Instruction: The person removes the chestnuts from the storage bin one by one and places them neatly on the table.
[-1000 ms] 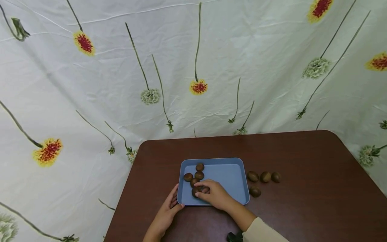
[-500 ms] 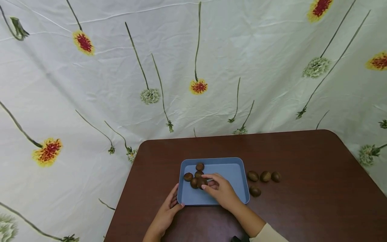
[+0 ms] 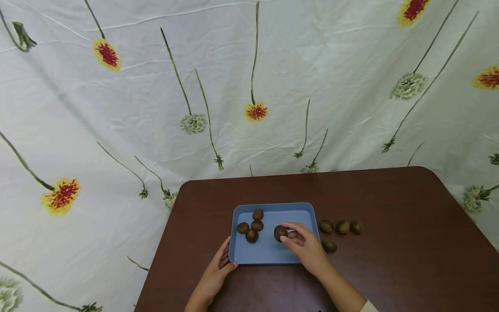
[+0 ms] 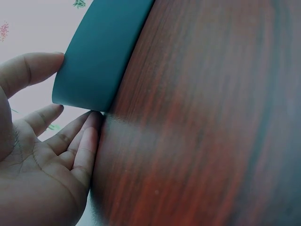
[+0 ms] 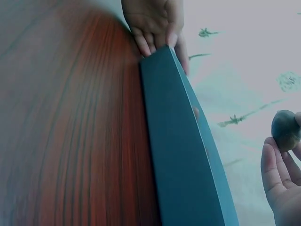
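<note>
My right hand (image 3: 306, 249) pinches a brown chestnut (image 3: 280, 233) between thumb and fingertips over the right half of the blue tray (image 3: 273, 258). In the right wrist view the held chestnut (image 5: 285, 131) shows a dark top and a paler base, beyond the tray's wall (image 5: 183, 146). My left hand (image 3: 214, 271) holds the tray's near left corner, thumb at the rim and fingers along the left side. The left wrist view shows that thumb (image 4: 35, 68) against the tray's side (image 4: 101, 52). Several other chestnuts (image 3: 251, 235) lie in the tray's left part.
On the dark brown wooden table (image 3: 397, 260), right of the tray, several more chestnuts (image 3: 342, 227) lie, three in a row and one nearer (image 3: 329, 246). A white flower-printed cloth (image 3: 347, 86) hangs behind the table and shows along its left side.
My right hand has carried the pinched chestnut from the group at the tray's left toward the right, slightly upward in view. The left hand and the tray have stayed put.
</note>
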The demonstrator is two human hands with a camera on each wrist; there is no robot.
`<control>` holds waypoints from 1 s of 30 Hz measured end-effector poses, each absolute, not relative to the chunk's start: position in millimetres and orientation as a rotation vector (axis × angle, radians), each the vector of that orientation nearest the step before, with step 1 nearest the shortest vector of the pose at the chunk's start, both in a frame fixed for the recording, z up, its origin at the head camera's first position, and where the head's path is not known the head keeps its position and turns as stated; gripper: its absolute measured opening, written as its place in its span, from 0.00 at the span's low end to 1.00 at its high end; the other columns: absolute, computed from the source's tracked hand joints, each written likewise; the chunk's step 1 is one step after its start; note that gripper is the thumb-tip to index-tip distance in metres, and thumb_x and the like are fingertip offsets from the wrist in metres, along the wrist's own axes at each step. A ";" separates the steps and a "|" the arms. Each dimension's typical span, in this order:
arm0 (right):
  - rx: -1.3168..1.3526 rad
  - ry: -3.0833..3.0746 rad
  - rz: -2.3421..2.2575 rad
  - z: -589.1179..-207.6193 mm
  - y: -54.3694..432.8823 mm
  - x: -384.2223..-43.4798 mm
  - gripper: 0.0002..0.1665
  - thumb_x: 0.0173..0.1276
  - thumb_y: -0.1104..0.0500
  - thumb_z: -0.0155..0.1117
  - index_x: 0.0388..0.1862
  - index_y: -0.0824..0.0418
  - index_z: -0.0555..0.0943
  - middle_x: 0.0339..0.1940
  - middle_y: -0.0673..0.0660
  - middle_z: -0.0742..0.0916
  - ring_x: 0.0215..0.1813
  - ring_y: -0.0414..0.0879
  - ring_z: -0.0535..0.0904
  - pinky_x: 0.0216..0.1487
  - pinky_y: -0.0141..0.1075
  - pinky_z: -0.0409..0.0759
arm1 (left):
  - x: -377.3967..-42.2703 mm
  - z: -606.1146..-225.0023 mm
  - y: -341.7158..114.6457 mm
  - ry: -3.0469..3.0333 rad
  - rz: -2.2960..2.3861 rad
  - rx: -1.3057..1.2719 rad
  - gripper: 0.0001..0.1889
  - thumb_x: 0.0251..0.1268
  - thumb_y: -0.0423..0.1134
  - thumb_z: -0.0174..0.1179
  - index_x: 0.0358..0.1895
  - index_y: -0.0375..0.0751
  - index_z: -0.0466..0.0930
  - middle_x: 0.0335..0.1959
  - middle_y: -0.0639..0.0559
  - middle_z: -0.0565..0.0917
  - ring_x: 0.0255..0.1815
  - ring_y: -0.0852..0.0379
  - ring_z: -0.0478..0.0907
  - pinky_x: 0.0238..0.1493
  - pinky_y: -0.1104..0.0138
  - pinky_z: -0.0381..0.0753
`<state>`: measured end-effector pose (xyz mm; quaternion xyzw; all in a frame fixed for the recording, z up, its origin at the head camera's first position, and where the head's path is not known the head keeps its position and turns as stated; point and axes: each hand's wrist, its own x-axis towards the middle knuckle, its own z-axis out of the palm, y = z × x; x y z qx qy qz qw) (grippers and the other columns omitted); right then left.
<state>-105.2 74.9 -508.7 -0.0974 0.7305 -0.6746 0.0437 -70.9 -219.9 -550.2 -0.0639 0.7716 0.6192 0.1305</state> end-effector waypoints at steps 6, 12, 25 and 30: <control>-0.240 2.304 -2.050 -510.0 100.8 -101.3 0.22 0.71 0.54 0.69 0.63 0.53 0.81 0.56 0.58 0.81 0.50 0.39 0.80 0.48 0.27 0.83 | -70.5 -549.3 -219.2 2.246 1.801 -0.174 0.41 0.70 0.37 0.62 0.81 0.59 0.53 0.80 0.42 0.61 0.79 0.40 0.60 0.77 0.43 0.55; -0.108 2.405 -1.974 -513.7 129.6 -95.2 0.24 0.72 0.51 0.68 0.65 0.53 0.80 0.58 0.55 0.80 0.53 0.39 0.77 0.53 0.25 0.80 | -70.2 -550.4 -219.9 2.237 1.811 -0.171 0.41 0.70 0.37 0.63 0.81 0.59 0.53 0.80 0.41 0.60 0.79 0.39 0.59 0.77 0.42 0.55; 0.162 2.542 -1.855 -521.5 176.5 -80.3 0.27 0.74 0.47 0.65 0.68 0.52 0.78 0.60 0.52 0.80 0.50 0.29 0.78 0.50 0.22 0.79 | -70.3 -551.4 -221.5 2.247 1.759 -0.138 0.41 0.72 0.41 0.61 0.82 0.60 0.50 0.81 0.42 0.58 0.79 0.39 0.58 0.77 0.42 0.55; 0.195 2.544 -1.825 -524.9 188.6 -78.9 0.29 0.75 0.46 0.63 0.70 0.54 0.76 0.61 0.53 0.78 0.50 0.28 0.78 0.49 0.22 0.79 | -69.8 -551.4 -221.6 2.261 1.764 -0.143 0.41 0.72 0.40 0.62 0.82 0.59 0.50 0.80 0.41 0.60 0.79 0.39 0.59 0.77 0.41 0.56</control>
